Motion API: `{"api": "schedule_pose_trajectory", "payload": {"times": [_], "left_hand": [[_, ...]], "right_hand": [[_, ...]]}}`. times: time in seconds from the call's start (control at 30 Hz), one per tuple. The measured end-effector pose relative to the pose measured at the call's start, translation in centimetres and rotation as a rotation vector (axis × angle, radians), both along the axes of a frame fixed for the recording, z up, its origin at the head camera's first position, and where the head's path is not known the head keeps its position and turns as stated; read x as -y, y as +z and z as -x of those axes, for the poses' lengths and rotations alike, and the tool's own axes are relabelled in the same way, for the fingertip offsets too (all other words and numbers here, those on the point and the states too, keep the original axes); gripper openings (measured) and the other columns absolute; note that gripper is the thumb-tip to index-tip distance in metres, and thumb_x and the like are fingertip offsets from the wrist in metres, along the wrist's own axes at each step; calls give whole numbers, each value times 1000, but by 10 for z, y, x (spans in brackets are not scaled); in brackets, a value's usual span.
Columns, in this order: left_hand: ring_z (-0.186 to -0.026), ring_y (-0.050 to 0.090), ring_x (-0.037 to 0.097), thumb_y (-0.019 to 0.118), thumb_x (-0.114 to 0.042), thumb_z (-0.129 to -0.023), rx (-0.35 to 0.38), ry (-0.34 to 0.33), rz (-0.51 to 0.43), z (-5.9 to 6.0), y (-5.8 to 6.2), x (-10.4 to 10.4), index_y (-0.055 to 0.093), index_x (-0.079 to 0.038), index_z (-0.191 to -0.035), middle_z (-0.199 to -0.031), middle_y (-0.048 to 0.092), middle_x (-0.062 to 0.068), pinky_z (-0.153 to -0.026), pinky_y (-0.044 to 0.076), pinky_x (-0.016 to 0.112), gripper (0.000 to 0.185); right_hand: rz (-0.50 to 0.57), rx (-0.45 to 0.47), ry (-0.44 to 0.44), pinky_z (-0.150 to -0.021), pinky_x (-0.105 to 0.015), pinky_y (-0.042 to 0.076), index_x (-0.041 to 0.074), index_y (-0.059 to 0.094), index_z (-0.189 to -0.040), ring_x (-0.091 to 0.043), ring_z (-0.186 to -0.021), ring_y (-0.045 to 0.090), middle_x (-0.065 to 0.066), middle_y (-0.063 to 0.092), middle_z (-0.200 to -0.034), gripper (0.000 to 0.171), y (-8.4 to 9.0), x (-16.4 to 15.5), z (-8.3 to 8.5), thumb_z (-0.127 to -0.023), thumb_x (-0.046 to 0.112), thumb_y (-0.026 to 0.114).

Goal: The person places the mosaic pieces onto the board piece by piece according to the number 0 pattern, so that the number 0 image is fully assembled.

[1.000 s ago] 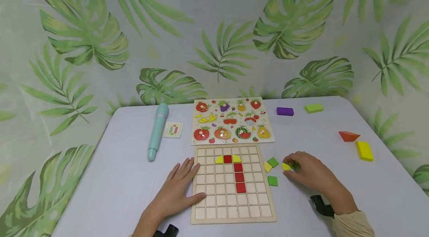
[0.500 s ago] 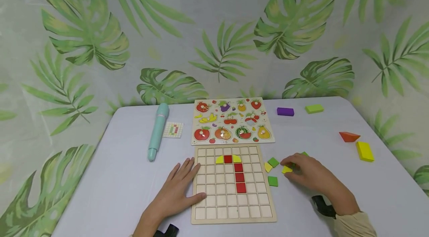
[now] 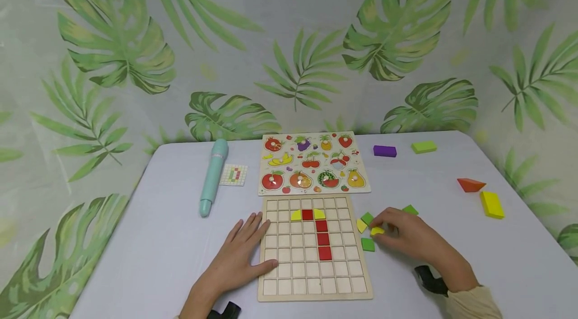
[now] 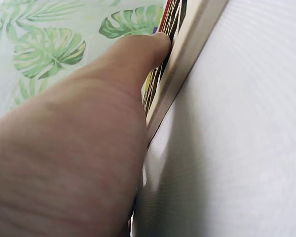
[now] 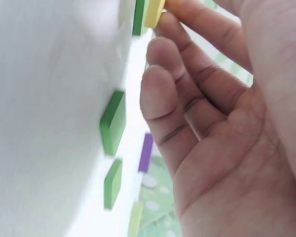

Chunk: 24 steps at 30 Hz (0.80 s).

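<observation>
Pinching a yellow tile (image 3: 377, 231) near the grid board (image 3: 316, 298), the right hand (image 3: 411, 231) stood apart from the left hand (image 3: 237, 259), which rested outspread on the board's left edge.

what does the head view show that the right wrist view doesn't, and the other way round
Only the head view shows the teal tube, the small pattern card and the orange wedge. Only the right wrist view shows the palm of the right hand. Both show that hand holding a yellow piece, plus green tiles and the purple block.
</observation>
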<state>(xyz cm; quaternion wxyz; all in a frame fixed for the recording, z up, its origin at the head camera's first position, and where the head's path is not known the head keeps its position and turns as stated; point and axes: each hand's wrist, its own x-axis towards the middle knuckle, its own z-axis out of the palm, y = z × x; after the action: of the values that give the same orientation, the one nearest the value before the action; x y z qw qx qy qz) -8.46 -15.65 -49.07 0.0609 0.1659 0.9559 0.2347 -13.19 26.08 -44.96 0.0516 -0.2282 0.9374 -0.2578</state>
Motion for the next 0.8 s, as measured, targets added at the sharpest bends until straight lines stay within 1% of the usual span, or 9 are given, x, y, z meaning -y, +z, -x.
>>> {"api": "schedule_pose_trajectory", "payload": {"times": [0.07,0.2,0.43,0.57,0.7,0.8], "left_hand": [[-161,12,19,64,-72,-87,2,0,-2,0,0,0,35,-20,-162,-172,22,0,-131,9,45,96],[-161,12,19,64,-72,-87,1,2,10,0,-1,0,35,-21,-162,-172,22,0,-131,9,44,96],[-161,13,20,63,-73,-88,-9,-1,19,0,-1,0,36,-18,-162,-172,23,1,-131,11,45,96],[-161,13,20,63,-73,-87,-5,1,12,0,0,0,36,-19,-162,-172,23,1,-131,10,46,96],[-161,13,20,63,-74,-87,-4,3,12,0,-1,0,36,-20,-162,-172,23,0,-131,11,46,96],[-161,13,20,63,-74,-87,-2,4,15,0,-1,0,36,-20,-162,-172,23,0,-131,11,46,96]], "right_hand": [[33,9,32,-67,-22,49,24,74,-108,-4,-83,52,15,66,-102,20,1,6,-1,-90,20,81],[78,16,87,-65,-20,48,21,73,-112,-5,-82,52,14,64,-101,24,5,18,-4,-90,19,81],[88,44,141,-63,-19,47,20,71,-116,-4,-82,53,15,63,-100,29,7,35,-8,-89,22,82],[96,53,184,-67,-19,47,22,72,-117,-4,-83,53,16,62,-99,28,5,44,-11,-90,23,81],[83,67,233,-71,-19,48,24,72,-117,-4,-86,54,18,64,-104,27,6,54,-13,-92,26,80],[69,73,275,-79,-22,52,25,73,-117,-2,-92,55,19,66,-111,25,6,62,-15,-93,26,78]]}}
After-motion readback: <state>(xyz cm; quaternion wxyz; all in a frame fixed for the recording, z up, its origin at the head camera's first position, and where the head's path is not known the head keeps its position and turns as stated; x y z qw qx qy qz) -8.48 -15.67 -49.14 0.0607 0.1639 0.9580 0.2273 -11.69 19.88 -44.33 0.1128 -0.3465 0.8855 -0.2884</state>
